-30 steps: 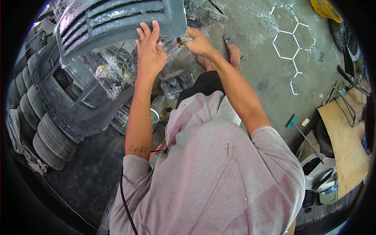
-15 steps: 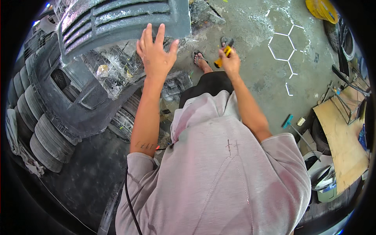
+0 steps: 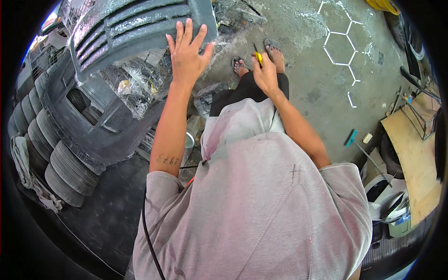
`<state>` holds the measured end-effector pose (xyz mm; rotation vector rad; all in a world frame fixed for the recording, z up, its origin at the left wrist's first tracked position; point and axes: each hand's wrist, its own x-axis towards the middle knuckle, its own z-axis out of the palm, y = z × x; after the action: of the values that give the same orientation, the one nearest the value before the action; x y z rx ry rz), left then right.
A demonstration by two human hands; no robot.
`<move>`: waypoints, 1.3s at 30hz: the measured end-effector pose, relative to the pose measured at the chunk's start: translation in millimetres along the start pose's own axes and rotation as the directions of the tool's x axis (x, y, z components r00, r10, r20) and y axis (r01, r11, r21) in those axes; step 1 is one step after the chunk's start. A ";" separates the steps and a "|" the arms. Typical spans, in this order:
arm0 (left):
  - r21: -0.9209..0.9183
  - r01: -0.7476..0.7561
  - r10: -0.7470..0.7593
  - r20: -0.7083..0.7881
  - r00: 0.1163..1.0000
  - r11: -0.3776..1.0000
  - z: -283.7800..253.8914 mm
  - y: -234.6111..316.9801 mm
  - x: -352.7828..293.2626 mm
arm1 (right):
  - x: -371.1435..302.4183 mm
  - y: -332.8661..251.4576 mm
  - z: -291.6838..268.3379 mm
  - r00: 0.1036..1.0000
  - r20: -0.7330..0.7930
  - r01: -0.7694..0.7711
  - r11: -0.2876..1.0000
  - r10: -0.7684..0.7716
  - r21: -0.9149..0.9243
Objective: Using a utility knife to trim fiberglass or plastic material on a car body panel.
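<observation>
A dark grey, louvred car-body panel (image 3: 201,21) with a rough, partly shiny surface stands at the upper left. Against its lower right edge lies my left hand (image 3: 187,63), fingers spread across the surface and holding nothing. My right hand (image 3: 266,77) is closed around a yellow-and-black utility knife (image 3: 259,58). The knife's narrow dark end points away from me, and most of the handle is hidden in my fingers. A gap separates the knife from the panel.
Clear plastic wrap (image 3: 140,88) and a black bumper (image 3: 116,135) sit below the panel. Stacked tyres (image 3: 70,170) line the left. White lines mark the concrete floor (image 3: 312,84). A plywood sheet (image 3: 415,154) and a blue-headed squeegee (image 3: 351,138) lie at right. A black cable (image 3: 146,224) hangs by my left arm.
My right hand has moved left and slightly nearer to me, turning the knife so its narrow end points away. My left hand stays at the panel's edge. The view has shifted slightly.
</observation>
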<state>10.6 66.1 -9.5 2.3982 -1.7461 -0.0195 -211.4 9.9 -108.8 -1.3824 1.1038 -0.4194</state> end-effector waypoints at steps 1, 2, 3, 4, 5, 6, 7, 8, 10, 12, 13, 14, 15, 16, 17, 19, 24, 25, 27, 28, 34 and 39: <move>0.002 -0.006 0.006 0.002 1.000 1.000 0.3 -1.4 -0.1 | -4.1 -1.6 3.9 0.999 -0.013 0.032 0.999 -0.032 0.005; -0.005 -0.027 0.027 -0.021 0.999 1.000 0.5 -3.7 0.0 | -6.6 -3.0 7.8 0.998 -0.026 0.064 0.998 -0.064 0.009; -0.015 -0.052 0.051 -0.042 0.998 0.999 1.5 -3.3 0.7 | -8.2 2.5 11.8 0.999 -0.017 0.043 0.999 -0.043 0.014; -0.016 -0.059 0.058 -0.039 0.998 0.998 2.9 -2.6 1.1 | -8.3 8.3 14.8 0.999 -0.023 0.039 0.999 -0.039 0.017; 0.007 -0.060 0.060 -0.037 0.998 0.998 4.5 -1.9 1.7 | -7.5 14.2 17.6 0.999 0.027 0.046 0.999 -0.046 -0.004; 0.031 -0.062 0.063 -0.029 0.998 0.998 4.7 -1.6 0.6 | -8.4 18.7 22.5 0.996 0.078 0.050 0.999 -0.048 -0.022; 0.030 -0.070 0.071 -0.021 0.997 0.997 5.9 -1.2 1.2 | -6.2 22.8 29.4 0.989 0.144 -0.030 0.999 0.023 0.043; 0.020 -0.093 0.094 -0.046 0.994 0.995 7.9 -0.3 3.0 | -10.4 27.4 32.4 0.990 0.136 -0.038 0.998 0.031 0.048; 0.023 -0.114 0.116 -0.070 0.991 0.993 7.0 -4.6 -0.4 | -11.1 2.0 39.2 0.980 0.093 0.175 0.985 -0.174 -0.001; 0.074 -0.114 0.119 -0.070 0.990 0.991 8.7 -4.8 -1.7 | -9.7 0.2 52.7 0.967 0.068 0.242 0.969 -0.245 0.049; 0.074 -0.123 0.128 -0.067 0.989 0.990 9.9 -5.9 -1.6 | -7.8 -3.6 57.6 0.949 0.052 0.308 0.949 -0.311 0.068; 0.096 -0.128 0.136 -0.073 0.988 0.987 10.7 -7.7 -1.3 | -5.5 -7.4 61.8 0.926 0.035 0.373 0.924 -0.377 0.086; 0.117 -0.133 0.142 -0.076 0.987 0.984 11.5 -7.2 -1.9 | -2.4 -7.1 66.2 0.920 0.030 0.386 0.917 -0.391 0.102; 0.115 -0.140 0.148 -0.069 0.986 0.983 13.0 -6.3 -1.8 | 1.5 -7.2 70.5 0.922 0.024 0.381 0.919 -0.385 0.104; 0.113 -0.137 0.147 -0.086 0.985 0.984 14.5 -5.8 -1.0 | 5.7 -7.4 74.4 0.897 -0.002 0.441 0.894 -0.442 0.077; 0.115 -0.136 0.148 -0.098 0.984 0.984 16.9 -7.1 -1.4 | 13.8 -7.0 80.8 0.866 -0.024 0.500 0.865 -0.499 0.048; 0.101 -0.143 0.149 -0.056 0.987 0.985 11.7 -9.6 -1.1 | 30.2 -3.9 86.9 0.841 -0.083 0.539 0.842 -0.535 0.032; 0.100 -0.145 0.151 -0.054 0.987 0.984 8.1 -8.3 -1.7 | 32.0 -3.8 86.7 0.835 -0.096 0.547 0.836 -0.542 0.038; 0.006 -0.141 0.141 0.011 0.990 0.990 -0.4 -6.9 -3.1 | 36.0 -6.9 85.4 0.813 -0.094 0.580 0.813 -0.574 0.049; 0.009 -0.139 0.139 0.012 0.990 0.990 -2.9 -7.0 -2.3 | 38.2 -10.1 84.6 0.790 -0.091 0.612 0.788 -0.607 0.061; -0.107 -0.111 0.119 0.067 0.991 0.988 -3.2 -10.4 -3.3 | 58.6 -17.4 84.1 0.791 0.010 0.611 0.791 -0.612 0.014; -0.150 -0.084 0.092 0.052 0.994 0.985 -0.6 -14.0 -3.9 | 71.4 -10.3 85.7 0.759 0.062 0.650 0.760 -0.649 0.002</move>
<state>22.6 74.0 -11.4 2.2361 -1.8063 -0.2026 -104.7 -1.1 -141.2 -1.7723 0.5398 -0.8655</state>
